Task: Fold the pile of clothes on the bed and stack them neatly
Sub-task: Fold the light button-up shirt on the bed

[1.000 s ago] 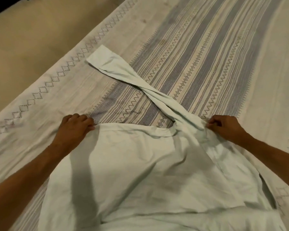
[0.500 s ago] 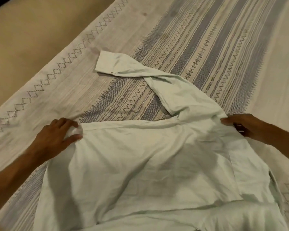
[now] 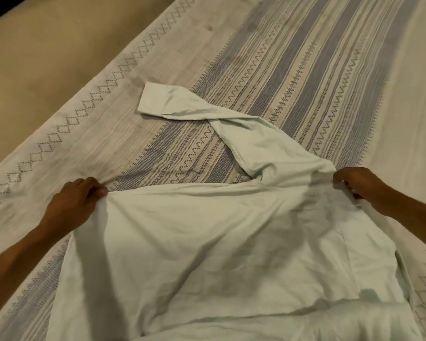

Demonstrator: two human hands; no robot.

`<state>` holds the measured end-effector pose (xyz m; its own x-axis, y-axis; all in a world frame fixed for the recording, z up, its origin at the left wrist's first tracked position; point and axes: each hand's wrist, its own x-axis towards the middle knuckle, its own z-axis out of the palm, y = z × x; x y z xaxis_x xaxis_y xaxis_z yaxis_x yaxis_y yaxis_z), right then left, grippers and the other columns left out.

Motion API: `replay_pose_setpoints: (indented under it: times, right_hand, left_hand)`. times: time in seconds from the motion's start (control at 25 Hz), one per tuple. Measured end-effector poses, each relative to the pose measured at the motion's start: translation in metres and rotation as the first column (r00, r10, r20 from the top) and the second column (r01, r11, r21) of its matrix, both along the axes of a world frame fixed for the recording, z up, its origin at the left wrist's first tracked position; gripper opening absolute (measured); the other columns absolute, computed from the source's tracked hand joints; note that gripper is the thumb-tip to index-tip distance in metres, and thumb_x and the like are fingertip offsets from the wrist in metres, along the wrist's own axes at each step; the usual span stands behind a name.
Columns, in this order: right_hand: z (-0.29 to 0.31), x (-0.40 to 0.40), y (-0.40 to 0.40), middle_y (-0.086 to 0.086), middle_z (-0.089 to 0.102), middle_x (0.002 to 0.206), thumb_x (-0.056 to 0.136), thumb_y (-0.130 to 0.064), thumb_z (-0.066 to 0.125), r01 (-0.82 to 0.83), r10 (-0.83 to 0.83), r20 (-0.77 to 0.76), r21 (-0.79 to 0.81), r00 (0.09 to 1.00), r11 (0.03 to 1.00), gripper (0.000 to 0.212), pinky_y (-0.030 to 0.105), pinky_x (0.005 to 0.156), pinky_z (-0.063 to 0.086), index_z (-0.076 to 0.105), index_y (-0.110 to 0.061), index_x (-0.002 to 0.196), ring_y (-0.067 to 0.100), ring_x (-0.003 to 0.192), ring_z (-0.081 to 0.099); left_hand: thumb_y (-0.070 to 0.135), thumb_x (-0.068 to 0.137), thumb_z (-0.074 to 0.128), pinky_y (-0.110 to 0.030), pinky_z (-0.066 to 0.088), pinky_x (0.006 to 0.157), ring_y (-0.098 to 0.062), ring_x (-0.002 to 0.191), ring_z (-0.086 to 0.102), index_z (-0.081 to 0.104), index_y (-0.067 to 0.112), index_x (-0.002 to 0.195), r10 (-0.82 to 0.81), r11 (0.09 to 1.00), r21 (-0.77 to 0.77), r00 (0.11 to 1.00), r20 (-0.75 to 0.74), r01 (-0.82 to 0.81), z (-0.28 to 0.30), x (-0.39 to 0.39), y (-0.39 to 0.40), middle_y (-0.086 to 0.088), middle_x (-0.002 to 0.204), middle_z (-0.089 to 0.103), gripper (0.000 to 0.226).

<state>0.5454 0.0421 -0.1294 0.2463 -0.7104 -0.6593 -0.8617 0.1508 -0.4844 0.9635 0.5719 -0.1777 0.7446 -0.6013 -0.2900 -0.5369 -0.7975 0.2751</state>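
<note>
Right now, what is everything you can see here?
shirt: one, pale green, spread on the bed, near edge of view
sleeve: one, pale green, lying out across the bedspread beyond the shirt body
bedspread: one, cream with grey-blue stripes and diamond border, covering the bed
floor: tan, upper left beside the bed
left hand: grips the shirt's left top corner
right hand: grips the shirt's right top corner

Pale mint shirt [image 3: 207, 242]; cream bedspread [image 3: 305, 57] with grey zigzag stripes.
</note>
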Motion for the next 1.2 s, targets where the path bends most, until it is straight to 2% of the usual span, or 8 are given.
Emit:
replay_pose_setpoints:
  times: [0.08,0.24,0.44,0.6,0.76,0.88,1.08,1.2]
  right_hand:
    - [0.005,0.02,-0.001,0.01,0.063,0.1,0.074,-0.038,0.077,0.016,-0.011,0.112,-0.046,0.994,0.999,0.044,0.036,0.075,0.045,0.066,-0.01,0.105,0.03,0.087,0.056]
    - [0.002,0.086,0.0,0.004,0.062,0.119,0.088,-0.051,0.078,-0.298,0.336,0.068,-0.319,0.939,0.9,0.063,0.03,0.077,0.043,0.056,-0.014,0.134,0.021,0.104,0.056]
    - [-0.021,0.197,0.016,0.016,0.058,0.137,0.08,-0.064,0.077,-0.579,0.571,-0.15,-0.395,0.807,0.713,0.088,0.049,0.105,0.043,0.049,-0.013,0.145,0.035,0.123,0.054]
    - [-0.019,0.236,0.023,0.003,0.065,0.107,0.099,-0.03,0.061,-0.454,0.525,-0.012,-0.521,0.851,0.723,0.014,0.057,0.101,0.048,0.066,-0.024,0.111,0.031,0.11,0.062]
    - [0.006,0.251,-0.035,0.011,0.062,0.128,0.102,-0.036,0.055,-0.13,0.255,0.209,-0.474,0.944,0.871,0.041,0.048,0.102,0.052,0.048,-0.018,0.138,0.034,0.117,0.061]
    - [0.011,0.214,-0.065,0.021,0.037,0.156,0.091,-0.057,0.07,-0.238,0.249,-0.01,-0.331,0.968,0.913,0.097,0.057,0.111,0.043,0.013,-0.016,0.159,0.044,0.138,0.045]
    - [-0.001,0.033,-0.007,0.016,0.039,0.15,0.096,-0.066,0.051,-0.416,0.425,-0.132,-0.59,0.895,0.692,0.08,0.061,0.097,0.047,0.033,-0.01,0.151,0.041,0.131,0.047]
    - [0.003,-0.106,0.054,0.012,0.036,0.154,0.099,-0.061,0.045,-0.385,0.407,-0.11,-0.607,0.907,0.695,0.076,0.059,0.106,0.044,0.046,0.004,0.139,0.034,0.134,0.045]
  left_hand:
    - [0.058,0.099,0.051,-0.046,0.053,0.07,-0.026,0.087,0.062,0.061,0.025,0.105,0.067,0.991,-0.117,0.998,0.013,-0.065,0.0,-0.002,-0.016,-0.001,0.098,0.067,0.035]
    - [0.075,0.088,0.059,-0.046,0.057,0.078,-0.012,0.081,0.069,0.068,0.024,0.097,-0.03,0.942,-0.336,0.994,-0.108,-0.008,0.007,-0.018,-0.082,0.011,0.084,0.072,0.053]
    - [0.101,0.066,0.045,-0.041,0.035,0.089,-0.009,0.107,0.042,0.061,0.05,0.116,-0.387,0.921,0.005,0.918,-0.081,0.389,-0.003,-0.06,-0.13,0.027,0.107,0.054,0.074]
    - [0.095,0.075,0.035,-0.043,0.034,0.09,-0.008,0.104,0.042,0.064,0.052,0.1,-0.323,0.946,-0.079,0.935,-0.147,0.315,-0.016,-0.052,-0.13,0.027,0.098,0.059,0.057]
    - [0.087,0.081,0.045,-0.045,0.046,0.092,-0.004,0.099,0.049,0.068,0.053,0.097,-0.271,0.955,-0.194,0.93,-0.248,0.227,-0.021,-0.04,-0.126,0.019,0.083,0.067,0.045]
    - [0.09,0.082,0.041,-0.046,0.048,0.089,-0.013,0.096,0.055,0.068,0.05,0.097,-0.28,0.954,-0.161,0.941,-0.188,0.252,-0.021,-0.037,-0.125,0.019,0.08,0.067,0.051]
    - [0.069,0.092,0.056,-0.055,0.043,0.093,-0.036,0.107,0.057,0.065,0.032,0.118,-0.196,0.965,-0.16,0.977,0.087,0.208,-0.007,-0.076,-0.122,-0.001,0.109,0.068,0.046]
    - [0.048,0.098,0.059,-0.047,0.034,0.091,-0.035,0.116,0.048,0.057,0.019,0.13,-0.224,0.925,-0.265,0.955,0.196,0.272,0.022,-0.167,-0.107,-0.006,0.129,0.055,0.044]
